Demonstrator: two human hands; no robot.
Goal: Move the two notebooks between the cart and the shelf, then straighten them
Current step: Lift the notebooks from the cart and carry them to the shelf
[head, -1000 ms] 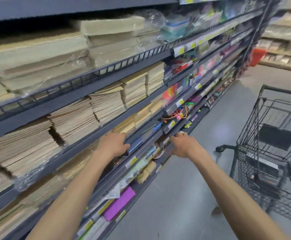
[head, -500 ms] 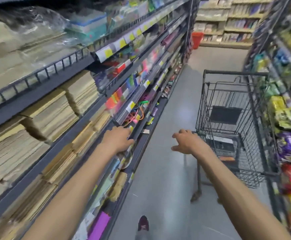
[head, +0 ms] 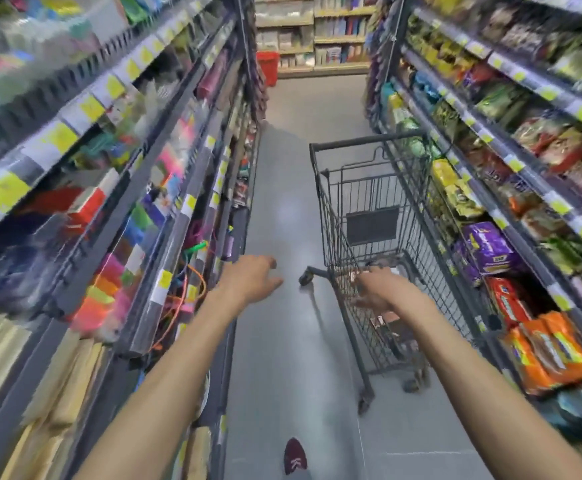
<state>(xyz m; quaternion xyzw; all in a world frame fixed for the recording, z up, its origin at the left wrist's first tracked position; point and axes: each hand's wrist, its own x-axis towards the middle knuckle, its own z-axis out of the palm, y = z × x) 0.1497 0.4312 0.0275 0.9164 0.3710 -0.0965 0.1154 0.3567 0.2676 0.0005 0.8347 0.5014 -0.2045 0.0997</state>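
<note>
With left hand [head: 251, 279] and right hand [head: 379, 293] empty, fingers loosely spread, I should reach over the cart [head: 369, 141] rim, not through its side.

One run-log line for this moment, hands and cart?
left hand: open, empty, above grey floor | right hand: open, empty, at black wire shopping cart | held: nothing

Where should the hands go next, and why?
Probably reach the right hand down into the cart. It and the left hand hold nothing, it hovers at the cart's side, and something flat and brown, too blurred to name, lies inside.
</note>
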